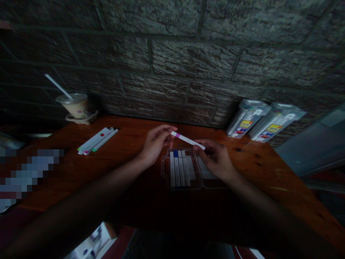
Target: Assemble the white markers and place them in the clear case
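Note:
A white marker with a purple band (185,139) is held between both hands above an open clear plastic case (165,167). The fingers of my left hand (157,144) pinch its banded end. At the other end, my right hand (217,158) grips the marker between thumb and fingers. Several white markers (180,169) lie side by side in the left half of the case, one with a blue cap. Part of the case's right half is covered by my right hand.
Several more markers (98,140) lie on the wooden table (129,135) to the left. Behind them, a lidded drink cup (75,106) with a straw stands in a cardboard holder. Two clear marker boxes (246,118) stand at the back right, near the stone wall (172,86).

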{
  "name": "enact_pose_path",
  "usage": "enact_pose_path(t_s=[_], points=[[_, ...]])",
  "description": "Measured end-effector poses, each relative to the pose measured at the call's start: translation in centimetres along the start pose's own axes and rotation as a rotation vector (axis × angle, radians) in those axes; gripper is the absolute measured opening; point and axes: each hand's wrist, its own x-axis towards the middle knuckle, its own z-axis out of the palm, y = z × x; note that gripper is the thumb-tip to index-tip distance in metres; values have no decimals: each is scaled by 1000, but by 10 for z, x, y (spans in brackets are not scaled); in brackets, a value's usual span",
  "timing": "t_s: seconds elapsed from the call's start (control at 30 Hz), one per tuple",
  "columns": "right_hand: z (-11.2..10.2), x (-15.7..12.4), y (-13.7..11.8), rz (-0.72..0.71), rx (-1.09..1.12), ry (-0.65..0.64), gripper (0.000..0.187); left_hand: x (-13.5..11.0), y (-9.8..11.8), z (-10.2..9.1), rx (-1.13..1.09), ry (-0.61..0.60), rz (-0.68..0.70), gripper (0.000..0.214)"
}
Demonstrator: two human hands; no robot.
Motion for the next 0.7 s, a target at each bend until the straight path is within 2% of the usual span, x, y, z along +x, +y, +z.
enact_pose_path(t_s=[0.7], points=[[1, 0, 0, -8, -26, -3, 22, 0, -1, -2, 36, 24, -3, 13]])
